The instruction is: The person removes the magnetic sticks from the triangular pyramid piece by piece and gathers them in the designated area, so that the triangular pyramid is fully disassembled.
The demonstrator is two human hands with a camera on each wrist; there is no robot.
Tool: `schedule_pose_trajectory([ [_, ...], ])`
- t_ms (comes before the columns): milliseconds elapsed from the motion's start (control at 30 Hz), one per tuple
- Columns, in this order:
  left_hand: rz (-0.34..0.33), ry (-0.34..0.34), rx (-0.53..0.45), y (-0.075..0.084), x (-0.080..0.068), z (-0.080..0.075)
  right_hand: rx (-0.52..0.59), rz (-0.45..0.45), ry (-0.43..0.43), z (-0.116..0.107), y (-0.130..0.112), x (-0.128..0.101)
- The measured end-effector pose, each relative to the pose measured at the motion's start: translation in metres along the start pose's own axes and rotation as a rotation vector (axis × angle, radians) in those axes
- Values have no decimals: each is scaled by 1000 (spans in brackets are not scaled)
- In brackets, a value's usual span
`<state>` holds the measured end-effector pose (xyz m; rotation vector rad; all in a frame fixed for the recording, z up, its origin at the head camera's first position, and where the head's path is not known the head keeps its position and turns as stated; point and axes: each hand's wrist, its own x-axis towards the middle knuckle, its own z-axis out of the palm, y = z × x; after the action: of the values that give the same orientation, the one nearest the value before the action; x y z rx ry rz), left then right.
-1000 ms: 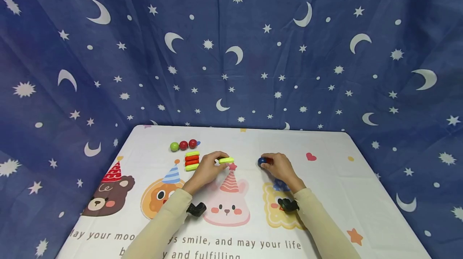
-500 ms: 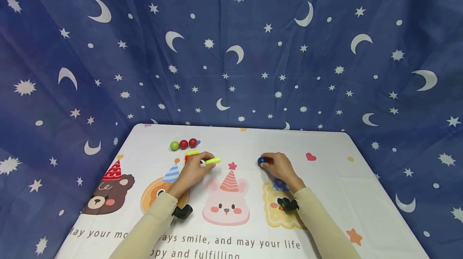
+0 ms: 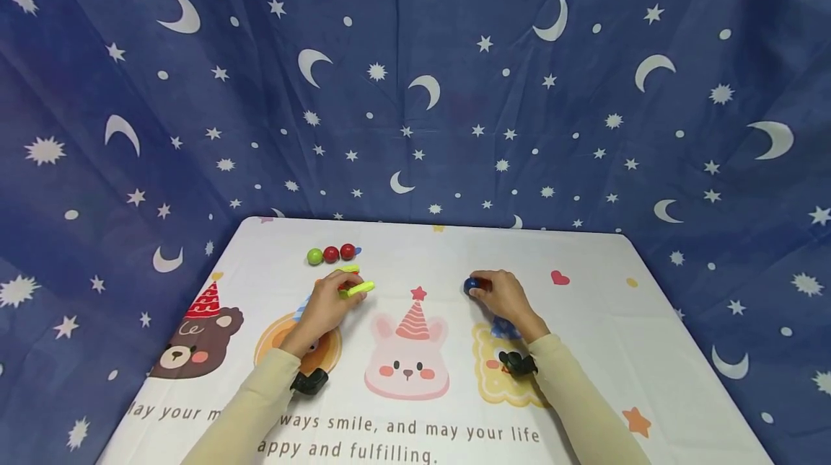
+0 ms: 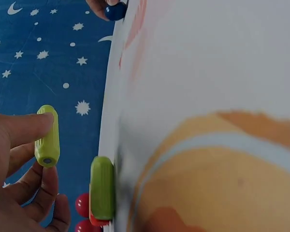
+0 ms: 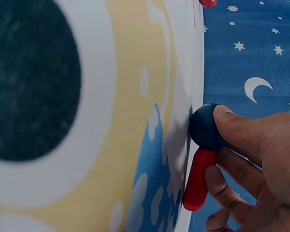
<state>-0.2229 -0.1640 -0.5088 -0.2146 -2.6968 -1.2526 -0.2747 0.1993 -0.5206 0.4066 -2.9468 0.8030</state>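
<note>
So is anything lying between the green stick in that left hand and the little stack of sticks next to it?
Nothing visible: the green stick in the left hand hangs beside the stack, open gap between.

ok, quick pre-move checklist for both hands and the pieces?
1. Left hand has the green stick pinched: ok, thumb and fingers on it in the left wrist view.
2. Stick clear of the stack: ok, held apart from it in the left wrist view.
3. Stack aligned: cannot tell, mostly hidden behind the hand.
4. Right hand holds the blue ball and red stick: ok, fingers curl round both.
5. Ball and red stick joined: touching; locked together, cannot tell.
6. Three spare balls in a row on the cloth: ok.
</note>
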Motion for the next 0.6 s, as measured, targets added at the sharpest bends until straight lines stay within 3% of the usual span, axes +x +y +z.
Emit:
schedule_pose_trajectory([
  [400, -7, -10, 69, -18, -1, -10, 9, -18, 11, 0, -1, 2],
  [600, -39, -71, 131, -23, -1, -11, 25, 5, 7, 0, -1, -1],
])
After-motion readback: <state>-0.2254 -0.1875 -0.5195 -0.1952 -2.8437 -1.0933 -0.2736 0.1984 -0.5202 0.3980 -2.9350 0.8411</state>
